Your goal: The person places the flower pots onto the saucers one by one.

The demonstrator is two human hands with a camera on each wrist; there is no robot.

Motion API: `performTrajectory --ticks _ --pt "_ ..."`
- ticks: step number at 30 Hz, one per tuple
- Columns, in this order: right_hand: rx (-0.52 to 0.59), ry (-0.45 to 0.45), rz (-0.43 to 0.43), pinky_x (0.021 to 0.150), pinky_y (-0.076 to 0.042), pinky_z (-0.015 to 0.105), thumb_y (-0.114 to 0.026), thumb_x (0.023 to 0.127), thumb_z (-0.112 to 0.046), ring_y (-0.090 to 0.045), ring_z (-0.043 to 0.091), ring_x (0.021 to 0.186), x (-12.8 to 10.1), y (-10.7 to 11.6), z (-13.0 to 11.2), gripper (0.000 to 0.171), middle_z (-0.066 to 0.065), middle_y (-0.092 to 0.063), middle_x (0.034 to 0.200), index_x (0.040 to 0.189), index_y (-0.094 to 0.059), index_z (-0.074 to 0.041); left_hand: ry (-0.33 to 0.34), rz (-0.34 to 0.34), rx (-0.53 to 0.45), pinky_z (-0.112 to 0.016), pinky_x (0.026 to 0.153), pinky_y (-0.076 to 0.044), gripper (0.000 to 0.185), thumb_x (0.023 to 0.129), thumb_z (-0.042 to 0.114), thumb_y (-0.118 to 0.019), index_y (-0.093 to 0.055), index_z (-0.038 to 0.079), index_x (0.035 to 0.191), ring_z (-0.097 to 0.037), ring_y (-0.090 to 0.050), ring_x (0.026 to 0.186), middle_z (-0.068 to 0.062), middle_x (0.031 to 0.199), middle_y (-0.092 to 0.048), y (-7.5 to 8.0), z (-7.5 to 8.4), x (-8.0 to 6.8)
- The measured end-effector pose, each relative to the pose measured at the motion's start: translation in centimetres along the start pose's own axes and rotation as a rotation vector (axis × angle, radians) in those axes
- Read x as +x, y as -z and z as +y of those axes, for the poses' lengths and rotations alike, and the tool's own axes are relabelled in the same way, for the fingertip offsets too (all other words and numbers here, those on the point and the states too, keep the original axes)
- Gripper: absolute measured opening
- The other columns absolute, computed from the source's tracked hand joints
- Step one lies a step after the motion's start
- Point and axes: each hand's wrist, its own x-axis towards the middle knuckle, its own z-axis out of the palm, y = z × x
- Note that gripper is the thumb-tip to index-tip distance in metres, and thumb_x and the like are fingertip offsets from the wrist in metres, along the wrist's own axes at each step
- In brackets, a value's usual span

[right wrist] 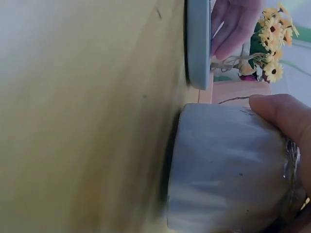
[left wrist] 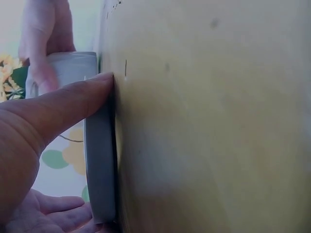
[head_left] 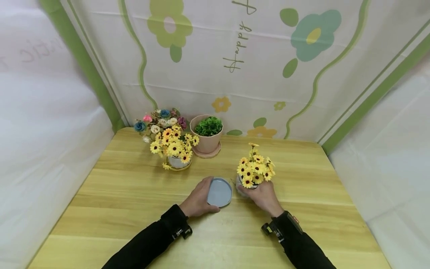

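Note:
In the head view my left hand holds a round blue-grey plant saucer by its edge, thumb on the near side and fingers on the far side. The left wrist view shows the saucer standing low at the tabletop. To the right, my right hand grips a pale grey flowerpot holding yellow daisy-like flowers. The right wrist view shows the thumb across the upper part of this pot. Its base is at or just above the wood; I cannot tell which.
Back left, a second pot of yellow flowers stands on a saucer, with mixed blue, pink and cream flowers behind it. Beside them, a pink pot with a green plant sits on a pink saucer. Printed cloth hangs behind the wooden table.

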Motion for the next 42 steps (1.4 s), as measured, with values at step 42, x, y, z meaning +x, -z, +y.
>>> performTrajectory --ticks 42 --pt "0.208 0.092 -0.184 0.108 -0.055 0.039 -0.097 0.076 -0.026 -0.063 0.017 0.124 -0.1 -5.8 -6.1 0.081 0.0 -0.066 0.133 0.144 -0.054 -0.017 -0.096 0.051 -0.141 -0.054 0.123 -0.04 0.12 0.066 0.023 -0.103 -0.032 0.005 0.162 -0.032 -0.05 0.144 -0.017 0.157 -0.048 0.1 -1.0 0.1"
